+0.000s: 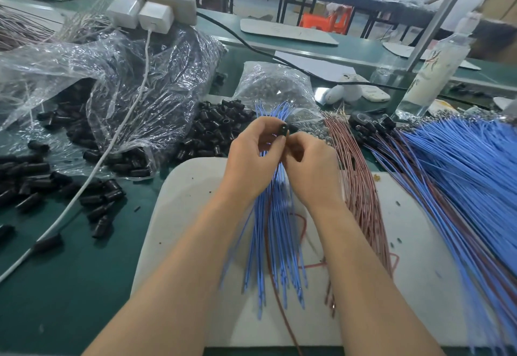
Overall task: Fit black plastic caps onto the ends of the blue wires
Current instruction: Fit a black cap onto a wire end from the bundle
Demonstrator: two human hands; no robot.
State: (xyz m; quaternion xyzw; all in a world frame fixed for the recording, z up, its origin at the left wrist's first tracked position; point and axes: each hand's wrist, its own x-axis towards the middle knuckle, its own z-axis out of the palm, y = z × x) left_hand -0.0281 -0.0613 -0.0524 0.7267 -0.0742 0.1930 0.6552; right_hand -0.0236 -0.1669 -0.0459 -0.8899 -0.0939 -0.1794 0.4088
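Nearest us, below our wrists, the loose ends of the blue wires (275, 232) fan over the white pad (184, 204), and the bundle rises between our palms. Our left hand (251, 157) pinches one black cap (283, 129) at its fingertips. Our right hand (310, 171) curls its fingers onto the wires just under that cap, though which wire it holds is hidden. We judge this the seating step: the next move calls for lining one wire end with the cap's mouth and pushing straight in. To the right of our right hand lie pink wires (361, 187), and beyond them capped blue wires (461, 165). Past our left hand waits the heap of spare caps (218, 129).
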